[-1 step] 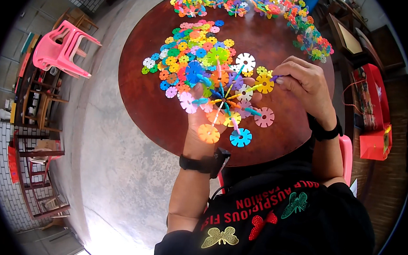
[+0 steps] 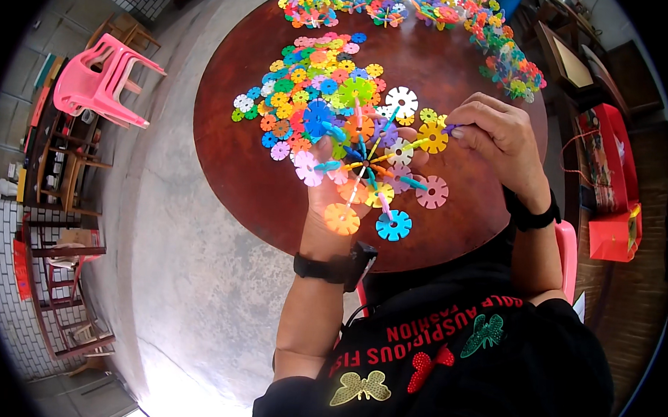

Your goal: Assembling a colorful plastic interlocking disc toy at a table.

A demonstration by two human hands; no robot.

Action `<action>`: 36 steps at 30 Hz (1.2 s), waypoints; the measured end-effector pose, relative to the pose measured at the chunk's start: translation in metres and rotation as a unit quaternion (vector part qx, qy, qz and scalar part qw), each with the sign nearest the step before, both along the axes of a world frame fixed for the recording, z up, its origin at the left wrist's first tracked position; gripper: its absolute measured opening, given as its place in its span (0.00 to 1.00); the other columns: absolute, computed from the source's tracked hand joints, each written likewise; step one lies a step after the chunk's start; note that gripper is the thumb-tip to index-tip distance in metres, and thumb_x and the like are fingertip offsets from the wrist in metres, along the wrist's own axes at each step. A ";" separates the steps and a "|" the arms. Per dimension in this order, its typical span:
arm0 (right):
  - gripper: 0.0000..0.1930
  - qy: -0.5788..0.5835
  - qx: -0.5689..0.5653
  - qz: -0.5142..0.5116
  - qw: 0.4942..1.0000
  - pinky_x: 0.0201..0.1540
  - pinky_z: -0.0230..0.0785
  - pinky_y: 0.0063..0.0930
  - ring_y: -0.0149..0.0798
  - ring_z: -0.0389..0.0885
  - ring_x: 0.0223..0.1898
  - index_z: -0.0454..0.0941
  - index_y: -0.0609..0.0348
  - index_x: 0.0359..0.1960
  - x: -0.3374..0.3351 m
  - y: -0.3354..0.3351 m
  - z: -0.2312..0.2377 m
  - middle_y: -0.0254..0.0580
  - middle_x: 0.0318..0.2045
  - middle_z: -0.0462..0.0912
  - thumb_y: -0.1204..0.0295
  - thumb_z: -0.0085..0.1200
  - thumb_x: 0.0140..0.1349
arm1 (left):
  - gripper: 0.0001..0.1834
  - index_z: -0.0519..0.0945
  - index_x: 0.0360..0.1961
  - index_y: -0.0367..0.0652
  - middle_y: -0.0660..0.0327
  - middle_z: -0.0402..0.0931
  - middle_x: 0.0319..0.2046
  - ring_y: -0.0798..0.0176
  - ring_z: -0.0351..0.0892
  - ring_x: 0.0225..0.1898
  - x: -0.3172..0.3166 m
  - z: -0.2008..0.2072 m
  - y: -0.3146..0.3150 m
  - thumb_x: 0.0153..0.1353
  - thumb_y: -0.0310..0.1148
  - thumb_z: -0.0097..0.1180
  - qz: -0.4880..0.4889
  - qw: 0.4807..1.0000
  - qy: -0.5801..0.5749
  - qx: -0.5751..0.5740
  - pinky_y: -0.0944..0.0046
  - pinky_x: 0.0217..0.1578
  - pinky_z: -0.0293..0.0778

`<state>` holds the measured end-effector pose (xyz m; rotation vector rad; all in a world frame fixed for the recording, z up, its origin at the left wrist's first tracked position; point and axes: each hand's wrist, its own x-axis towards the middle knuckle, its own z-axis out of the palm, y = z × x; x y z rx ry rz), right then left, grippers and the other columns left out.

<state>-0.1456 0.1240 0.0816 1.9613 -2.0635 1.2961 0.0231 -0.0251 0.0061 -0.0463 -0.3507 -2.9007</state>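
My left hand [image 2: 325, 199] supports a star-like model [image 2: 377, 173] built from slotted plastic discs, with its fingers partly hidden behind the pieces. Arms of interlocked small discs spread from the model's dark centre. Larger discs cap them, among them an orange disc [image 2: 342, 219], a blue disc [image 2: 393, 225] and a yellow disc [image 2: 433, 137]. Beside that yellow disc, my right hand [image 2: 500, 134] pinches a small purple disc [image 2: 449, 129] between thumb and fingers. The purple piece touches or nearly touches the yellow rim; I cannot tell whether they are joined.
A pile of loose coloured discs [image 2: 286, 85] covers part of the round brown table [image 2: 235, 158]. Finished-looking disc models [image 2: 501, 55] line its far edge. Pink plastic chairs [image 2: 99, 75] stand at left on the concrete floor. Red bags [image 2: 613, 223] rest at right.
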 end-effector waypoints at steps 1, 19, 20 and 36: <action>0.05 0.023 -0.009 0.002 1.000 0.27 0.68 0.26 0.38 0.77 0.25 0.76 0.64 0.32 -0.001 0.000 -0.001 0.41 0.26 0.76 0.79 0.55 0.53 | 0.44 0.60 0.61 0.37 0.36 0.65 0.54 0.28 0.70 0.49 -0.001 0.002 0.002 0.52 0.57 0.57 0.005 1.000 -0.005 0.009 0.33 0.45 0.72; 0.08 0.090 0.067 0.006 0.994 0.30 0.68 0.39 0.52 0.76 0.30 0.72 0.62 0.31 0.008 0.003 0.012 0.46 0.26 0.74 0.79 0.54 0.48 | 0.35 0.65 0.57 0.34 0.36 0.72 0.49 0.36 0.77 0.44 0.000 0.000 0.011 0.56 0.51 0.52 0.029 0.998 -0.058 0.009 0.38 0.45 0.74; 0.07 0.094 0.073 0.006 0.993 0.30 0.68 0.40 0.52 0.76 0.30 0.71 0.62 0.30 0.008 0.002 0.012 0.46 0.26 0.74 0.79 0.54 0.48 | 0.35 0.65 0.57 0.34 0.36 0.72 0.49 0.36 0.77 0.44 -0.001 0.001 0.012 0.56 0.50 0.52 0.036 0.997 -0.065 0.002 0.37 0.45 0.74; 0.10 -0.266 -0.032 0.060 0.962 0.30 0.67 0.18 0.24 0.74 0.27 0.77 0.65 0.41 0.013 -0.012 -0.003 0.35 0.28 0.75 0.80 0.51 0.58 | 0.45 0.61 0.61 0.37 0.39 0.69 0.52 0.36 0.75 0.47 -0.003 0.015 0.012 0.52 0.60 0.55 0.089 0.996 0.019 0.008 0.32 0.45 0.72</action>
